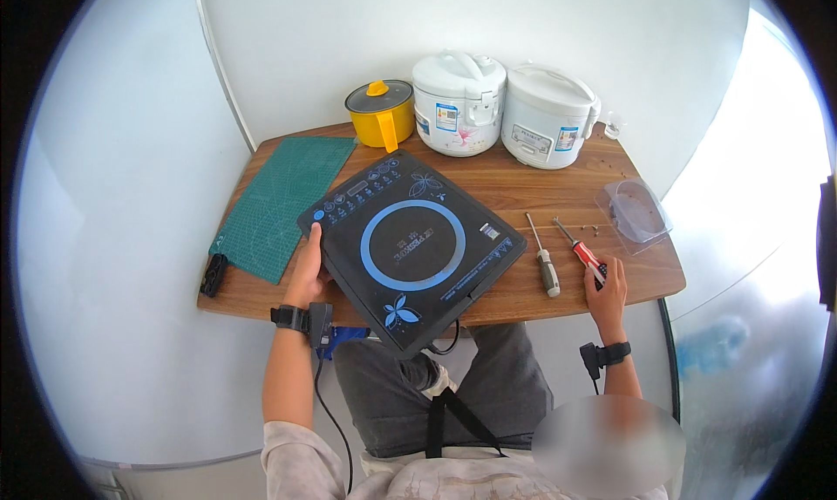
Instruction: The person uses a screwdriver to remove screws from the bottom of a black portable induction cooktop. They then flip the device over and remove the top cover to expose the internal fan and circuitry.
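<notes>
Wooden tabletop [575, 186], our left fingers [312, 244] clamped on the cooktop [411, 249], our right fingers [616, 272] closed round the red screwdriver [586, 254], grey screwdriver [547, 272] left of them.

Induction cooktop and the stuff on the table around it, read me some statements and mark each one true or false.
1. The left hand holds the black cooktop by its edge. True.
2. The right hand is on the grey screwdriver. False: the right hand is on the red-handled tool.
3. The yellow pot has no lid. False: a lid sits on the yellow pot.
4. The green mat lies left of the clear plastic tray. True.
</notes>
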